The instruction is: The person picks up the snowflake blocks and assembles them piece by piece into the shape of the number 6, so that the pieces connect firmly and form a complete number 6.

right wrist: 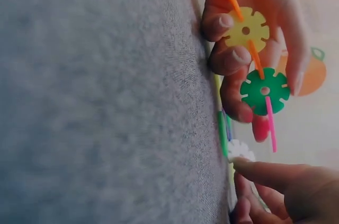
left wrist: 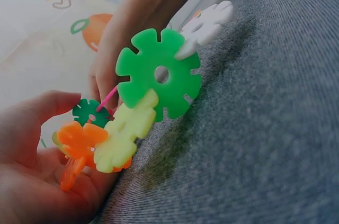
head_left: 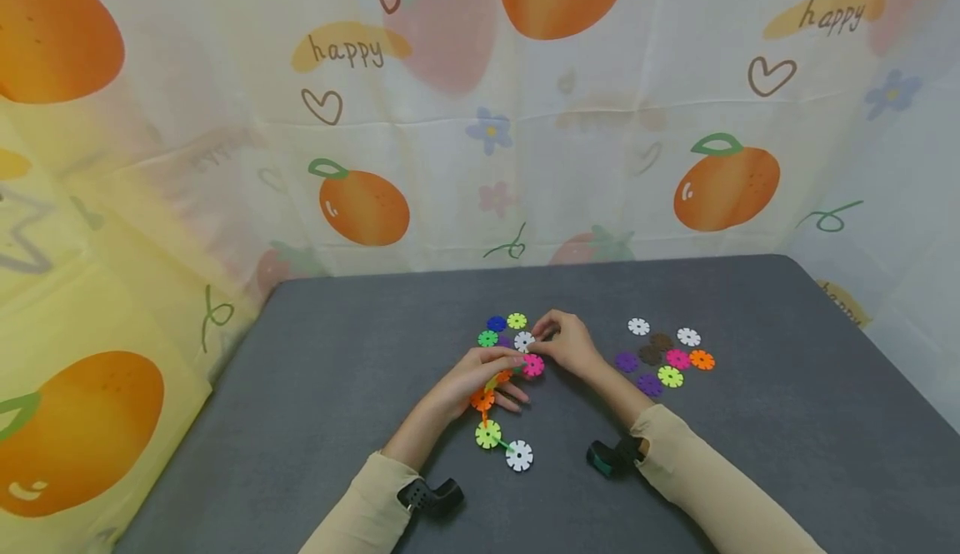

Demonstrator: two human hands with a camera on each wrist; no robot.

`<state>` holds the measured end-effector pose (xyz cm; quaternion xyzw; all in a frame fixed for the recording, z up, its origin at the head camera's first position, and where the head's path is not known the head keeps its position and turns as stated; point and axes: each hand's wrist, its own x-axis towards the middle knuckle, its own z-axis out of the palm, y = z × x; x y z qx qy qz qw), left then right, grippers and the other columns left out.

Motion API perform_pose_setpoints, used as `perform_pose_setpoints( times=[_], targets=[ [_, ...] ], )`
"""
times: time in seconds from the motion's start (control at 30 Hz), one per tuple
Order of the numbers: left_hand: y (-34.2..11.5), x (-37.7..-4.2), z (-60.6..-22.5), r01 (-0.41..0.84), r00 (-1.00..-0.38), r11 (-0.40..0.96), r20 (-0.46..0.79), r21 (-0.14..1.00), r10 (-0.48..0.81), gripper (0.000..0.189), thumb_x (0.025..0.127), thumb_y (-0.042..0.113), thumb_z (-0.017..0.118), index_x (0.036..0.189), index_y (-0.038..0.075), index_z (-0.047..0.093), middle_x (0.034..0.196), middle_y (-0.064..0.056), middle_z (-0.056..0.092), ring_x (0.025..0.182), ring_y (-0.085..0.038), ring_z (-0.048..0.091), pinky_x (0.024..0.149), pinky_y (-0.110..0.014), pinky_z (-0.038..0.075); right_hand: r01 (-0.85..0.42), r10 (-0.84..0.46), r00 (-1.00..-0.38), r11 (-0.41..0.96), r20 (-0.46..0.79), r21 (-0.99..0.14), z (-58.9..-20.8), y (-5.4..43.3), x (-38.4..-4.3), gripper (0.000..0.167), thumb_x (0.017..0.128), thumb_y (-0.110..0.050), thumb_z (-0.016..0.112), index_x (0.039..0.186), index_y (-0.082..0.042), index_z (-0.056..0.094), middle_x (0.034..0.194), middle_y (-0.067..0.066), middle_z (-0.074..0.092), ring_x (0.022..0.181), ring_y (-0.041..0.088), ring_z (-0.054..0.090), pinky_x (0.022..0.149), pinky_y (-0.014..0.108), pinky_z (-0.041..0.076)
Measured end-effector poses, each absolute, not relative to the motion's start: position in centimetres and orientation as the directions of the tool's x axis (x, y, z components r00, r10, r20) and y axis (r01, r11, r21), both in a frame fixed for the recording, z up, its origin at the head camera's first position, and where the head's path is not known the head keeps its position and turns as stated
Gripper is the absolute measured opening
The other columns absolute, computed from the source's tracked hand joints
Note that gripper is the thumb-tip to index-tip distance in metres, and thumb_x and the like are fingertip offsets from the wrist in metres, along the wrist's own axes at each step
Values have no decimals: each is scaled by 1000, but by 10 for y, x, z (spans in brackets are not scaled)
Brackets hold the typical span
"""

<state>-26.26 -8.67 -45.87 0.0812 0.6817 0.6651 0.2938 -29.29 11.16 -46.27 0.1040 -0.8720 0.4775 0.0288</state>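
A chain of slotted plastic flower discs runs through my left hand (head_left: 480,375), whose thumb and fingers hold it near a dark green disc (right wrist: 265,91). At the chain's far end a pink disc (head_left: 533,365) is slotted into that green one. Orange and yellow discs (right wrist: 246,30) follow it, and the other end hangs down to a bright green disc (left wrist: 159,75) and a white disc (head_left: 519,456). My right hand (head_left: 570,344) pinches a loose white disc (head_left: 524,341) at its edge, low by the tabletop, just beyond the pink disc.
Beside that white disc lie loose blue (head_left: 497,323), yellow-green (head_left: 517,321), green (head_left: 487,338) and purple discs. On the right is a second scatter of several discs, among them an orange one (head_left: 702,360). The grey table (head_left: 337,354) ends at a printed curtain (head_left: 442,146).
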Motion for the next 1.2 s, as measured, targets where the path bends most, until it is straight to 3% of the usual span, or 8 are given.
perform_pose_setpoints(
  times=[0.17,0.37,0.53,0.8,0.97,1.2],
  targets=[
    [-88,-263,-458,-281,-816,111,-299,953,495,45,98,39,57,126,4,61,111,-17,70,73,-22,74,71,-43,62,-237,-144,-970,408,194,-882,-462,120,-281,15,83,-5,75,96,2,72,82,19,72,59,8,55,53,19,45],
    [-89,-262,-457,-278,-827,92,-287,956,483,39,101,26,53,128,-1,61,119,-18,67,73,-19,74,71,-40,62,-184,-55,-983,207,176,-961,-465,132,-261,16,88,-5,71,97,7,69,86,26,70,64,9,65,58,25,58],
    [-90,-261,-457,-264,-836,83,-271,961,478,35,101,19,53,125,-5,61,114,-19,68,71,-17,73,72,-40,62,-165,-57,-985,57,162,-985,-464,139,-242,20,89,-2,68,104,11,64,89,26,68,68,11,69,65,32,62],
    [-87,-262,-457,-239,-870,99,-258,966,421,32,98,19,58,119,-5,65,107,-13,70,67,-14,72,69,-37,62,-222,-146,-967,80,209,-972,-462,136,-226,21,90,-6,69,101,10,64,87,32,67,71,13,70,69,32,62],
    [-85,-262,-456,-230,-888,112,-255,967,382,34,99,20,57,119,-5,65,106,-16,70,64,-13,69,67,-36,63,-225,-172,-963,86,208,-971,-464,135,-225,19,90,-7,69,98,9,64,88,32,67,72,18,71,69,33,62],
    [-84,-263,-455,-240,-896,121,-268,963,355,36,99,22,56,122,-4,63,104,-12,68,61,-11,67,66,-33,62,-206,-195,-963,90,186,-974,-466,135,-226,16,89,-4,69,95,10,62,94,31,68,72,13,71,70,32,62]
  ],
)
